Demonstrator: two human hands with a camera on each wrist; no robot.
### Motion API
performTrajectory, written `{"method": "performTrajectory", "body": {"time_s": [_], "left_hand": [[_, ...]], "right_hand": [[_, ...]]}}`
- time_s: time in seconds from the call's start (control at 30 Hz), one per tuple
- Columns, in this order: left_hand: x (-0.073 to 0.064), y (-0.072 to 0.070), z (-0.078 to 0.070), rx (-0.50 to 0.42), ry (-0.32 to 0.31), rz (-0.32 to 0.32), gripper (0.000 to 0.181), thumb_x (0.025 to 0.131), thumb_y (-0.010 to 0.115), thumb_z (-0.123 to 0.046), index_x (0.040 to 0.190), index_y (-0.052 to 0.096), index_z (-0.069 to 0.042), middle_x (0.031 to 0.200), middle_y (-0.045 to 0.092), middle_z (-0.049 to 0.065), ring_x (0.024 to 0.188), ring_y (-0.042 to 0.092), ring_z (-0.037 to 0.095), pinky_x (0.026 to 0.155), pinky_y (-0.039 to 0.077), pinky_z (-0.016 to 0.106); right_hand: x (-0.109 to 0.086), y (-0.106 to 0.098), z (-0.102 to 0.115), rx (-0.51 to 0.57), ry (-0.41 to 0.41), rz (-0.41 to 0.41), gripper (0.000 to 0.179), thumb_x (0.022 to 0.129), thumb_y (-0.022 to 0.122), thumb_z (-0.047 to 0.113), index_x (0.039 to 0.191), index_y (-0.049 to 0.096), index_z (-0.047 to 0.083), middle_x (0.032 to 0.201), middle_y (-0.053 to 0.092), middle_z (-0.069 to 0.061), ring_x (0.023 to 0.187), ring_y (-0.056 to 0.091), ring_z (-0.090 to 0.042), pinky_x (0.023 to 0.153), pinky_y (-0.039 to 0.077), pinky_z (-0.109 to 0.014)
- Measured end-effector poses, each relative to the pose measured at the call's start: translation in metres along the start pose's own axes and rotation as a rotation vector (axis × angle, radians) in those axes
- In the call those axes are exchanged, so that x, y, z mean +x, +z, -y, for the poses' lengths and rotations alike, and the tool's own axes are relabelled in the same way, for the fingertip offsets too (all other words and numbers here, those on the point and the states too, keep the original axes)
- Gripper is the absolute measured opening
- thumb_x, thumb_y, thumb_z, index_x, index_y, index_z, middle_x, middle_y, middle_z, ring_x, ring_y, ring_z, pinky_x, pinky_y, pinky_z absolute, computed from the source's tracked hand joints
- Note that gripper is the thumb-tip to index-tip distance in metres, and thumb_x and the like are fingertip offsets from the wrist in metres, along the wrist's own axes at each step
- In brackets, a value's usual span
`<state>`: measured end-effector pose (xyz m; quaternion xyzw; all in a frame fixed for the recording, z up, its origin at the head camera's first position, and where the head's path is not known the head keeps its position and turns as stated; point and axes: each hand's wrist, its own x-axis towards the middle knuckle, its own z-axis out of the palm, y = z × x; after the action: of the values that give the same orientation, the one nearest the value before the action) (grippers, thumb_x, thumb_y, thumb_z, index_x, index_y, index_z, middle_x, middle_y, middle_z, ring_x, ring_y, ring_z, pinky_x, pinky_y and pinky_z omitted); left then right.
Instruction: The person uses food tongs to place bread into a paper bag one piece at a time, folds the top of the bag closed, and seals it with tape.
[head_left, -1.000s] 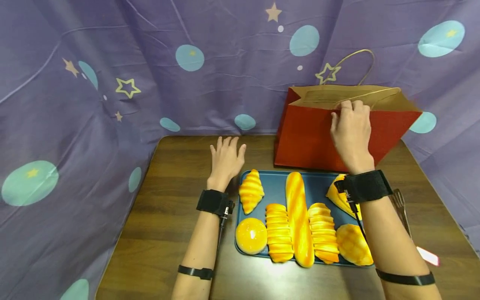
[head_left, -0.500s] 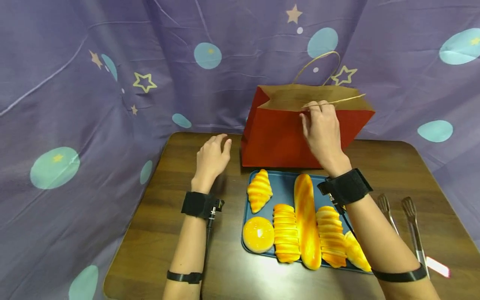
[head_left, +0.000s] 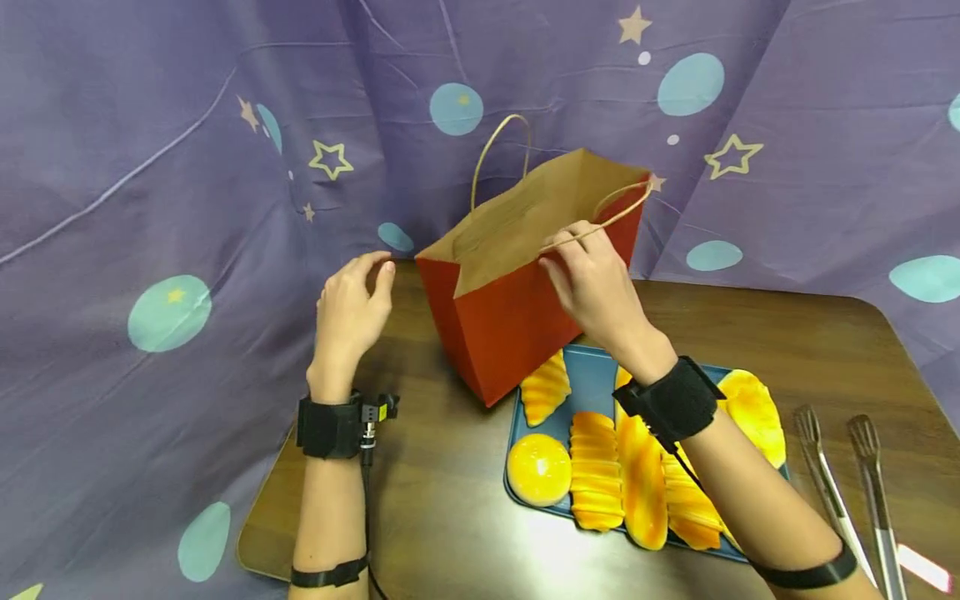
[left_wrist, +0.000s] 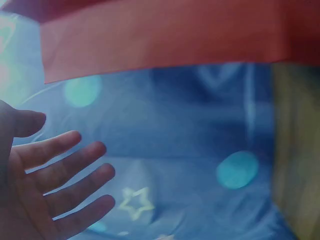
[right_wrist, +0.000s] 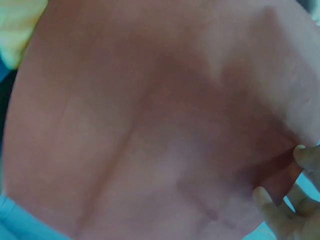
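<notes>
Head view: my right hand (head_left: pixel 592 287) pinches the near rim of the red paper bag (head_left: pixel 510 333), beside one twine handle (head_left: pixel 626 212) that passes over my fingers (whether I grip the handle too, I cannot tell). The bag is mouth up between my hands, set at an angle to the blue tray (head_left: pixel 590 375), its lower edge covering part of the striped croissant (head_left: pixel 546 390) from sight. The round bun (head_left: pixel 538 470) and other breads lie on the tray, with two metal utensils (head_left: pixel 817 458) to its right on the table (head_left: pixel 435 500). My left hand (head_left: pixel 351 308) is raised left of the bag, apart from it, fingers loosely bent.

Left wrist view: my left thumb and four fingers are spread, holding nothing; red paper shows above them, the patterned curtain (left_wrist: pixel 185 130) behind.

Right wrist view: the bag's red face fills most of it, blurred, with my right fingertips at its edge, lower right
</notes>
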<state>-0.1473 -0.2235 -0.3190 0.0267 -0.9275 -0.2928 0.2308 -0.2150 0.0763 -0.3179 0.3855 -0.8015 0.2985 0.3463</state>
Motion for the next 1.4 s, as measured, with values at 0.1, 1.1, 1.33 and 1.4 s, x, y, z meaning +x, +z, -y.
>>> {"method": "performTrajectory", "body": {"time_s": [0.1,1.1,1.33,1.4], "left_hand": [[0.001,-0.012,-0.002,-0.06,0.031,0.011,0.038,0.105,0.05,-0.035,0.129,0.067,-0.011,0.118,0.07,0.01,0.108,0.065,0.029,0.089,0.049,0.051],[-0.011,-0.014,-0.011,-0.009,-0.063,0.37,0.024,0.099,0.061,-0.023,0.11,0.073,-0.006,0.071,0.069,0.005,0.049,0.06,0.015,0.054,0.046,0.033],[-0.014,-0.013,-0.019,0.056,-0.036,0.366,0.026,0.098,0.063,-0.025,0.111,0.074,-0.006,0.084,0.071,0.006,0.055,0.054,0.016,0.055,0.042,0.034],[-0.014,-0.013,-0.017,0.056,-0.024,0.378,0.028,0.099,0.062,-0.026,0.112,0.074,-0.005,0.085,0.072,0.007,0.055,0.053,0.017,0.054,0.042,0.034]], "right_hand": [[0.0,0.004,0.009,0.04,-0.065,0.019,0.014,0.094,0.069,0.002,0.106,0.068,-0.004,0.109,0.062,-0.02,0.108,0.056,-0.037,0.099,0.043,-0.043],[-0.047,-0.001,0.007,0.119,-0.153,0.212,0.036,0.091,0.071,0.006,0.126,0.064,0.006,0.132,0.058,-0.014,0.131,0.051,-0.032,0.106,0.044,-0.041],[-0.095,-0.075,-0.042,-0.143,0.119,0.21,0.044,0.089,0.072,0.007,0.131,0.061,0.005,0.128,0.059,-0.017,0.1,0.06,-0.032,0.073,0.051,-0.049],[-0.118,-0.1,-0.056,-0.247,0.238,0.265,0.047,0.09,0.073,0.008,0.134,0.059,0.006,0.129,0.057,-0.018,0.092,0.061,-0.033,0.065,0.05,-0.05]]}}
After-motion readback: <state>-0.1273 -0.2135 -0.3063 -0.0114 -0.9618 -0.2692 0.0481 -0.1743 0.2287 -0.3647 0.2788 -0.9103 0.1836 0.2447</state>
